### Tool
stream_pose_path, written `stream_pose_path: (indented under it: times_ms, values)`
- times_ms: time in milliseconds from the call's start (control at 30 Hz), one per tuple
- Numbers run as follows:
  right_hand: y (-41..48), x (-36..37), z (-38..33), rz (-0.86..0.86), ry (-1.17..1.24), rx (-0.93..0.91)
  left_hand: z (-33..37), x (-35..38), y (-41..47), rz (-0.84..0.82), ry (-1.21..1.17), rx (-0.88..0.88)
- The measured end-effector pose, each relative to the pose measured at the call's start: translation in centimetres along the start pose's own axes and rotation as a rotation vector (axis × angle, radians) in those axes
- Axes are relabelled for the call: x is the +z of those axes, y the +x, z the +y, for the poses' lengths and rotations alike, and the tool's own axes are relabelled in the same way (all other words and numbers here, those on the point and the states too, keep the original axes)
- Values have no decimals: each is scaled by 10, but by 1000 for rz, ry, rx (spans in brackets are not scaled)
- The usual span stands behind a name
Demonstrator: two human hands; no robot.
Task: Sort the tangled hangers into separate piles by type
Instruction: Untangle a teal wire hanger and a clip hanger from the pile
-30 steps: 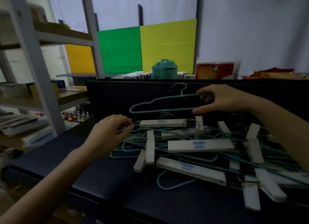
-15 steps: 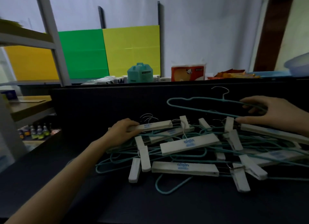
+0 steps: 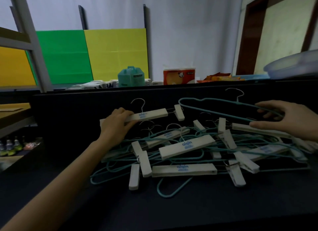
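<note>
A person's left hand [image 3: 118, 125] has lifted one white clip hanger [image 3: 149, 114] clear of the tangled pile [image 3: 187, 147]. Half a second earlier that hanger still lay on the heap; it now hangs left of centre in the frame, against the dark back panel [image 3: 68, 113]. The fingers curl over the bar's left end with the thumb beneath, the metal hook stands up just right of the knuckles, and one clip hangs at the bar's far right end.

At the right edge of the frame, the right hand [image 3: 282, 118] keeps its grip on a teal wire hanger [image 3: 215, 108]. Its fingers wrap the wire near the hanger's right shoulder, and the hanger is held above the pile, stretching left toward the centre.

The pile lies on the dark table [image 3: 172, 206], centre to right of the frame and below both hands. Six white clip hangers can be counted including the lifted one. One teal hanger is held aloft, and those in the heap are too knotted to count.

At the upper centre, behind the panel, stand a teal container [image 3: 131, 76] and an orange-and-white package [image 3: 179, 75].
</note>
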State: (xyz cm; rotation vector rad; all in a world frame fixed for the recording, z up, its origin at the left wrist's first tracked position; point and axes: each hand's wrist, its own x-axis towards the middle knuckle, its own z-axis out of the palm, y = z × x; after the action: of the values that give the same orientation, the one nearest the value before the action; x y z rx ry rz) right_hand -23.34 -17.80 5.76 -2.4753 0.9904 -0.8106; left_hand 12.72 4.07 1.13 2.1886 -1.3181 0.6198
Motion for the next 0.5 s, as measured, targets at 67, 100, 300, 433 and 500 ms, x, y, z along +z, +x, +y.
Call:
stream_pose_path:
  times_ms: [67, 100, 300, 433, 500]
  values:
    - [-5, -7, 4, 33, 28, 4, 9, -3, 7, 24, 1, 8]
    - [-7, -12, 7, 49, 36, 5, 14, -4, 10, 29, 2, 19]
    - [-30, -53, 39, 103, -1, -9, 74, -13, 24, 22, 25, 137]
    - [-51, -89, 77, 136, 2, -1, 137, -13, 25, -22, 9, 217]
    - [-63, -111, 98, 152, -1, 13, 173, -9, 22, -41, -16, 234]
